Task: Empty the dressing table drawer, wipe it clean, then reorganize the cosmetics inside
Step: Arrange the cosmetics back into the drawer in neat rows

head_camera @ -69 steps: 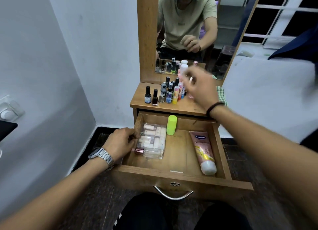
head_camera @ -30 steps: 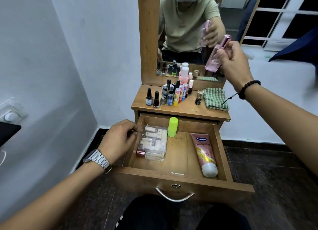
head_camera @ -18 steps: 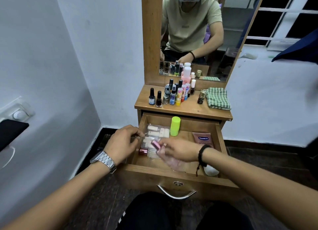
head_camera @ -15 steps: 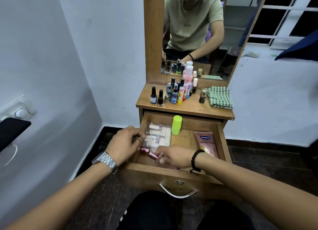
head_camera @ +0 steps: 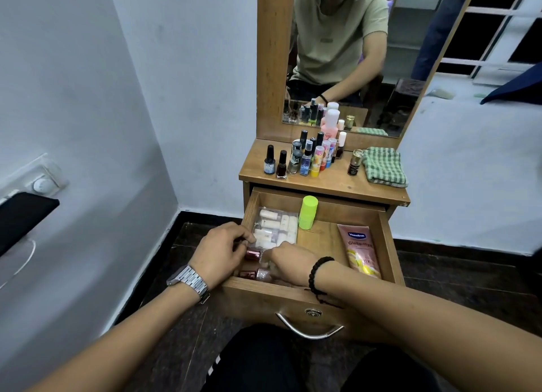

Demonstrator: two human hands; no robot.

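Note:
The wooden drawer (head_camera: 390,245) stands pulled out. At its back left lies a clear pouch (head_camera: 275,224) of small white bottles, with a lime-green container (head_camera: 308,212) upright beside it and a pink Vaseline tube (head_camera: 362,251) along the right side. My left hand (head_camera: 218,256) grips the drawer's left wall, fingers curled by the pouch. My right hand (head_camera: 290,264) reaches into the front-left corner and holds a pink perfume bottle (head_camera: 258,274) lying on the drawer floor. A smaller pink-capped bottle (head_camera: 253,254) lies just behind it.
On the dressing table top stand several nail-polish and small cosmetic bottles (head_camera: 308,160), a gold-capped bottle (head_camera: 354,164) and a folded green checked cloth (head_camera: 384,166). A mirror (head_camera: 352,54) rises behind. White walls close in on the left and right; my knees sit under the drawer handle (head_camera: 308,330).
My right hand took the pink perfume bottle from the table top, carried it down and laid it in the drawer's front-left corner. My left hand stayed on the drawer's left wall.

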